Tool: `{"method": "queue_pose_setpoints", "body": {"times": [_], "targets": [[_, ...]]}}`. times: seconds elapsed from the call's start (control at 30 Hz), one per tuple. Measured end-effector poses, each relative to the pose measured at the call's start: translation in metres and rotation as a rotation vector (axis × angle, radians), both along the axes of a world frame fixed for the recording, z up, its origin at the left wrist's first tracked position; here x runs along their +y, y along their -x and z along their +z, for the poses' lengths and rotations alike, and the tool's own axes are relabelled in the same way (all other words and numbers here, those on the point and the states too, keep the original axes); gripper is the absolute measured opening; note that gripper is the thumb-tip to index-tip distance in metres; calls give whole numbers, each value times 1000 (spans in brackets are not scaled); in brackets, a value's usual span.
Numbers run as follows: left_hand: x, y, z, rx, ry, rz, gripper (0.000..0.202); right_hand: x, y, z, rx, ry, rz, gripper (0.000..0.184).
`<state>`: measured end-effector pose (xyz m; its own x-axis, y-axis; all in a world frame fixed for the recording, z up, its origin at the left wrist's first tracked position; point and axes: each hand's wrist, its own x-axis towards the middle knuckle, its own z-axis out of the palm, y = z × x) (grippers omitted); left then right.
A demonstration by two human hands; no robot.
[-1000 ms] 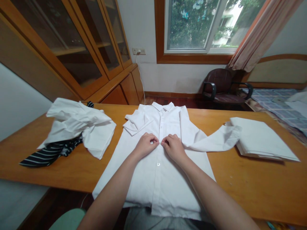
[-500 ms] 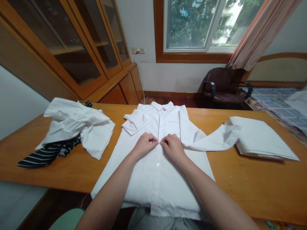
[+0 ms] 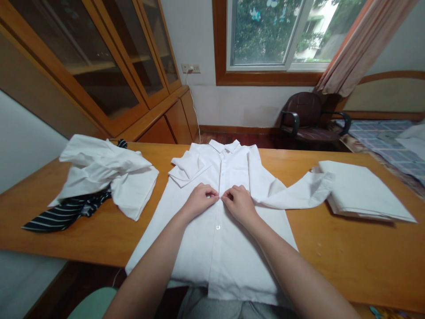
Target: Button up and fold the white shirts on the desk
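A white button shirt (image 3: 215,248) lies flat, front up, on the wooden table (image 3: 332,248), collar towards the window. My left hand (image 3: 199,200) and my right hand (image 3: 239,203) meet at the button strip in the middle of the chest. Both pinch the shirt's front edges with curled fingers, fingertips almost touching. One sleeve stretches out to the right; the other is folded up near the left shoulder.
A crumpled white garment (image 3: 109,173) lies at the left over a dark striped tie (image 3: 63,212). A folded white stack (image 3: 358,190) sits at the right. Behind the table stand a wooden cabinet (image 3: 109,71), a dark armchair (image 3: 308,117) and a bed (image 3: 392,133).
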<state>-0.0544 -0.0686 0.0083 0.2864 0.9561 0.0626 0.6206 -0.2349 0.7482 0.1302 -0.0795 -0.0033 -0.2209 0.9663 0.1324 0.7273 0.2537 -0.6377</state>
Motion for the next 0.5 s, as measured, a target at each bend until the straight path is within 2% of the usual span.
{"method": "queue_pose_setpoints", "body": {"times": [0.5], "targets": [[1,1,0,-15,-5,9,10,-2,-2,1,-8,-73,16,14]]}}
